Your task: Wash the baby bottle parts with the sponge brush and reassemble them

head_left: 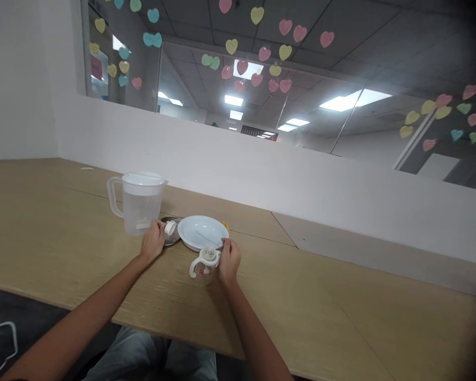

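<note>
My left hand (153, 241) is closed on a small white ring-shaped cap (170, 228), held over a round metal dish (175, 238). My right hand (229, 259) pinches the end of a thin, dark, wire-like rod (207, 237). The rod reaches leftward across a white bowl (186, 241); whether it touches the bowl cannot be made out. In front of the bowl stands a clear baby cup (204, 273) with white handles and red print, close beside my right hand. The handle nearest that hand is partly hidden.
A translucent lidded pitcher (143, 206) with liquid in it stands left of the dish. Something yellow (226, 225) shows behind the bowl's right rim. The wooden table (301, 307) meets a low white wall (230, 164) under a window with heart-shaped notes.
</note>
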A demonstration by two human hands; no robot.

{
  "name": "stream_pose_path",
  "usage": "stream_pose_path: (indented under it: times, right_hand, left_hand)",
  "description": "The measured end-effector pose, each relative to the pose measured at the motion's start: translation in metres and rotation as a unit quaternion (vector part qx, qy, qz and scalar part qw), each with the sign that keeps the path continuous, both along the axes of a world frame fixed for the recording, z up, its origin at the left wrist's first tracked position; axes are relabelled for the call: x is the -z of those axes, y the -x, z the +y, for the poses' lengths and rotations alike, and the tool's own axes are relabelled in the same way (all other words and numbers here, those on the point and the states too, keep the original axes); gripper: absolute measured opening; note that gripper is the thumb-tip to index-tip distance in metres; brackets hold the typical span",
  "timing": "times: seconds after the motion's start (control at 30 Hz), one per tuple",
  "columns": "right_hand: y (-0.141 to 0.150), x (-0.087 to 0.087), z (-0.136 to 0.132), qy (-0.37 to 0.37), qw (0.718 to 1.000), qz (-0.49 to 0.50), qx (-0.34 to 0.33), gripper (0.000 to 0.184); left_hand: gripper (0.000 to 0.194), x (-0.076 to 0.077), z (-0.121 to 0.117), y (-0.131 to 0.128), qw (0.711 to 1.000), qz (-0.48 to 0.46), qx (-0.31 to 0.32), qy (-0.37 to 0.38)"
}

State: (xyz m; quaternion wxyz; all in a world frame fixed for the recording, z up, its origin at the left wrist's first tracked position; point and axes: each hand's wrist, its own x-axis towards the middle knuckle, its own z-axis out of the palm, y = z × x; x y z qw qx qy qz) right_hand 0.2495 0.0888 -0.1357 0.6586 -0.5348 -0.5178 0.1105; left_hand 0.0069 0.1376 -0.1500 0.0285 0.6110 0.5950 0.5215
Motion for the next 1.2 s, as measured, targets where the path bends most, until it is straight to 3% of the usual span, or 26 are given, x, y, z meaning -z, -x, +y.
stream_pose_path:
  times: [0.47,0.73,0.9,1.07,1.2]
  right_hand:
    - [0.0006,-0.0003,0.0001,-0.005,1.000,0.000,0.001,0.042]
    - [0.0010,0.0001,0.0002,-0.008,1.000,0.003,0.001,0.042]
    - [0.0017,-0.0008,-0.0005,-0.005,1.000,0.004,-0.001,0.042]
    - [0.0020,-0.0005,-0.0004,-0.013,1.000,0.007,-0.001,0.042]
    - [0.0017,-0.0002,0.0000,-0.010,1.000,0.004,0.002,0.041]
  left_hand:
    - [0.015,-0.0011,0.0020,0.0019,0.996,-0.091,-0.009,-0.015]
    - [0.023,-0.0036,0.0004,-0.0019,0.988,-0.143,0.041,-0.041]
    - [0.038,-0.0057,-0.0029,-0.0004,0.984,-0.159,0.039,-0.064]
    - [0.037,-0.0077,-0.0045,0.0020,0.988,-0.120,0.055,-0.076]
    - [0.039,-0.0056,-0.0007,0.0019,0.980,-0.175,0.068,-0.068]
